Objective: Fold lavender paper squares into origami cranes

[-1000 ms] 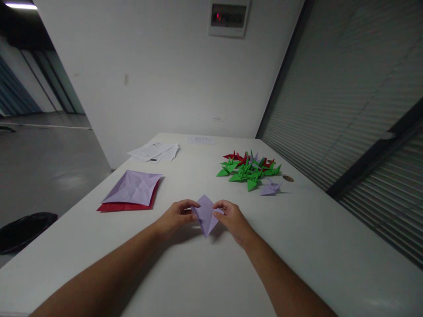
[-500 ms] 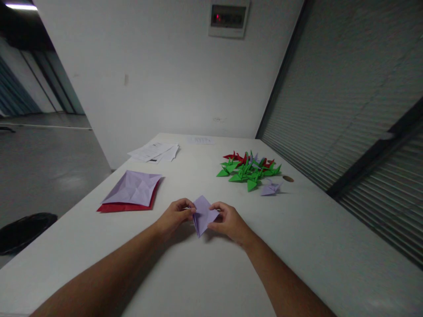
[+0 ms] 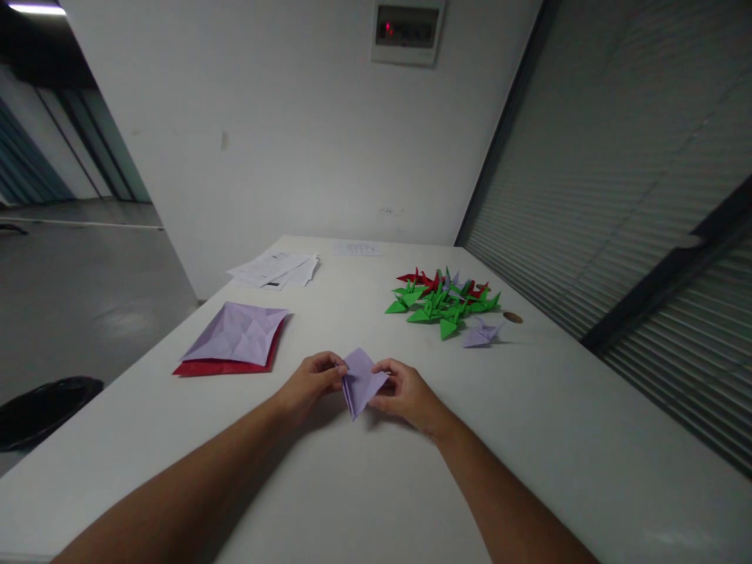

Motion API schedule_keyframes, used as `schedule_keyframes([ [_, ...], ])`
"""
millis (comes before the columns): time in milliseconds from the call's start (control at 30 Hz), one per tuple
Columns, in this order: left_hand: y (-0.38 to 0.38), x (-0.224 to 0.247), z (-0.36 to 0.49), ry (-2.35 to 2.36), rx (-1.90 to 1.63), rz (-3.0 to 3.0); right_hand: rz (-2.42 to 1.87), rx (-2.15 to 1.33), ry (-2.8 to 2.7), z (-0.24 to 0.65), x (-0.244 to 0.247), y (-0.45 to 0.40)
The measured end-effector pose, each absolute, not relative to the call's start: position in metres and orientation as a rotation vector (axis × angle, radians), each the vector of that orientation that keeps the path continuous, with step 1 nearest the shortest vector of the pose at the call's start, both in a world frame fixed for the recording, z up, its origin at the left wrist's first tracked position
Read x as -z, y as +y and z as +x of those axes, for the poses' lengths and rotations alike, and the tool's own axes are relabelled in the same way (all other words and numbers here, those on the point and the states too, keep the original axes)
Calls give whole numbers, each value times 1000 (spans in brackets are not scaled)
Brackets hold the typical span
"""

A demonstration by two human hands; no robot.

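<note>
Wall: I see it plain white behind the table, a panel with a red light high up.
Table: white, running away from me to the wall.
Blinds: along my right.
Crane pile: green, red and lilac, right of centre, beyond the hands.
Square sheets: lilac over red, creased, at left.
Printouts: overlapping, farther back at left.
Left hand: I read thumb and fingers pinched closed on the paper's left edge.
Right hand: fingers curled, thumb and forefinger slightly parted, gripping its right corner.
Paper: lilac, folded to a layered diamond, between both hands, point towards me.
Lone crane: lilac, just beside the pile.
</note>
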State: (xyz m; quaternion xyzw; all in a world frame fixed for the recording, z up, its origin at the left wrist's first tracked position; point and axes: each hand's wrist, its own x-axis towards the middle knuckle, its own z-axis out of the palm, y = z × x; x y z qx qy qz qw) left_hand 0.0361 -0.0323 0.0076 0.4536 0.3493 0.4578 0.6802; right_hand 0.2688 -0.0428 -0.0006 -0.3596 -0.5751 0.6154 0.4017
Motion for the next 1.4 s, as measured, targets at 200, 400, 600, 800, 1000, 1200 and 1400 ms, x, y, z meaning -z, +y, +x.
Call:
schedule_keyframes([
  [200,-33,-7,36,797,-1028,1026,-989,-1453,-1492,267,0,-41],
  [400,-32,-5,36,793,-1019,1023,-1039,-1382,-1546,268,1,-40],
  [600,-34,-7,35,744,-979,1060,-1079,-1234,-1551,268,5,-37],
  [800,-33,-7,32,700,-974,1136,-1028,-1174,-1558,268,1,-37],
  [1000,-31,-3,34,728,-1026,1163,-972,-1098,-1591,268,4,-37],
  [1200,-33,-4,37,845,-1095,1355,-931,-763,-1826,267,1,-40],
  [1400,-33,-2,34,969,-1157,1648,-842,-509,-1961,270,-2,-42],
])
